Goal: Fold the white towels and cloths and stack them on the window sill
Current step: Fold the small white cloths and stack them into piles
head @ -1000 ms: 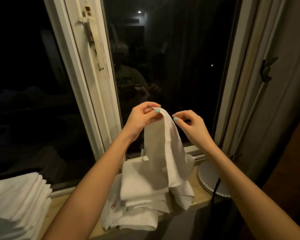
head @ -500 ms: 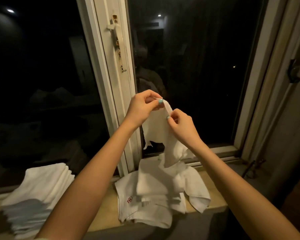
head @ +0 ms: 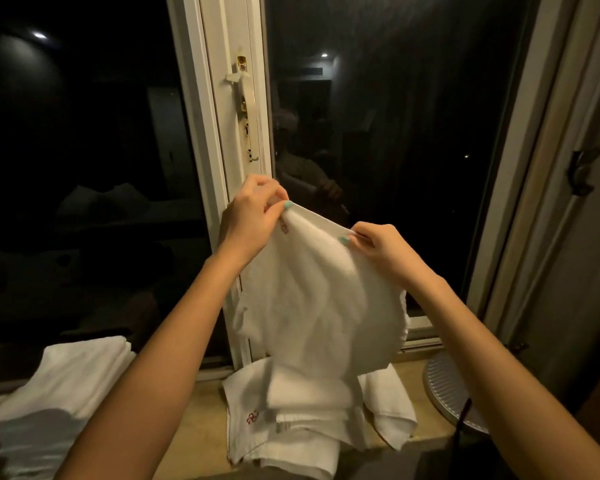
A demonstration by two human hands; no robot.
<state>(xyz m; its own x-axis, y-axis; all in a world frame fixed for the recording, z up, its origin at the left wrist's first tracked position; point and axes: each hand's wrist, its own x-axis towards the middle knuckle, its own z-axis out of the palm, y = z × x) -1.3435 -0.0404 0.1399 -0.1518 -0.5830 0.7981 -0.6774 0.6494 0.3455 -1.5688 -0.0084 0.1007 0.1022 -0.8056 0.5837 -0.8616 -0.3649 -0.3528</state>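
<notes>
I hold a white cloth (head: 319,299) up in front of the dark window. My left hand (head: 252,216) pinches its top left corner, where a small red mark shows. My right hand (head: 383,247) pinches the top edge further right. The cloth hangs spread between both hands and its lower part is blurred. Below it a loose pile of white cloths (head: 312,424) with a red emblem lies on the window sill (head: 198,431). A neat stack of folded white towels (head: 59,393) sits on the sill at the far left.
The white window frame with its handle (head: 243,98) rises just behind my left hand. A round ribbed grey disc (head: 447,386) with a dark cord lies on the sill at the right. A curtain and a dark hook (head: 582,171) stand at the far right.
My hands have drawn apart along the cloth's top edge, so the bunched cloth now hangs spread wide. The cloth has lifted further off the pile.
</notes>
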